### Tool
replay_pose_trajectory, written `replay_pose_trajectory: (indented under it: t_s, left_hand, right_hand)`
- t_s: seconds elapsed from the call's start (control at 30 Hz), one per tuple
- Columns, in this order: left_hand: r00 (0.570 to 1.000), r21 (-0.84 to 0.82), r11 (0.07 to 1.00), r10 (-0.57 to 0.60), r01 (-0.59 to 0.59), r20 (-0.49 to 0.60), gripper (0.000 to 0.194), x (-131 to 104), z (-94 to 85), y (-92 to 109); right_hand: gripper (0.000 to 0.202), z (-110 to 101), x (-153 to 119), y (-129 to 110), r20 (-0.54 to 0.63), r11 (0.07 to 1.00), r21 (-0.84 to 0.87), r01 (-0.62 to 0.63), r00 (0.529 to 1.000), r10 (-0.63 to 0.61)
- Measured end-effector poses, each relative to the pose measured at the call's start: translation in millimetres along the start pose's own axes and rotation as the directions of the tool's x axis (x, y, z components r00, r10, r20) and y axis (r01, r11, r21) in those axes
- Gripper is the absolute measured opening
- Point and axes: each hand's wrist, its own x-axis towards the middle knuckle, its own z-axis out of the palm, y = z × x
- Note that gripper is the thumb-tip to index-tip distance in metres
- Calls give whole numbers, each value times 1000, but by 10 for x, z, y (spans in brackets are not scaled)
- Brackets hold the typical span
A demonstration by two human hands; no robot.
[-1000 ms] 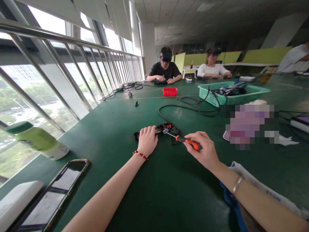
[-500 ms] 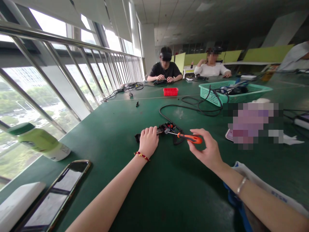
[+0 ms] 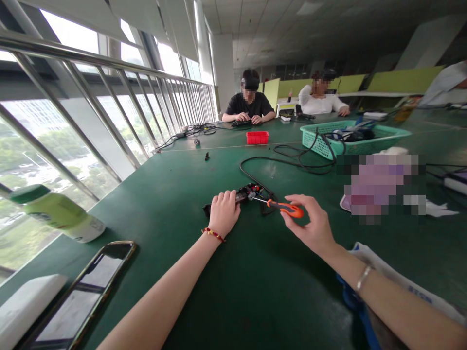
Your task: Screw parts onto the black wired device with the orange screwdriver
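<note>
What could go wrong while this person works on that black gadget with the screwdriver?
The screwdriver tip meets the black gadget near the left hand, so a slip might nick a finger or scratch parts.
The right hand has its fingers spread loosely at the handle, so the tool could twist or drop.
A black cable runs up to the gadget; a snag might shift it.

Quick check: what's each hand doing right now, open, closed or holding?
Left hand: closed over the black device, holding it.
Right hand: thumb and fingers curved around the orange-and-black screwdriver; whether they grip it, I can't tell.
</note>
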Motion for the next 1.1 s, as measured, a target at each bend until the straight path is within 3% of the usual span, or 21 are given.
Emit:
replay_pose_trajectory:
  t_s: [0.1, 0.3, 0.5, 0.7, 0.9, 1.1]
  left_hand:
    - [1000, -20, 1000, 0, 0, -19, 31, -3, 20, -12]
    - [1000, -45, 999, -8, 6, -26, 31, 0, 28, -25]
    - [1000, -46, 999, -10, 9, -17, 32, 0, 10, -17]
    - [1000, -35, 999, -8, 7, -22, 32, -4, 29, -26]
    - [999, -39, 999, -6, 5, -31, 32, 0, 34, -27]
    - [1000, -35, 999, -15, 15, -15, 32, 1, 18, -20]
  right_hand:
    - [15, -3, -2, 0, 40, 1000, -27, 1, 999, 0]
    - [32, 10, -1, 15, -34, 1000, 2, -25, 999, 25]
    - [12, 15, -17, 22, 75, 997, 19, -76, 994, 74]
    - [32, 13, 1, 21, -18, 993, 59, -98, 995, 99]
    - [12, 5, -12, 28, 99, 984, 42, -171, 981, 166]
    - [30, 22, -7, 51, -41, 989, 87, -119, 992, 122]
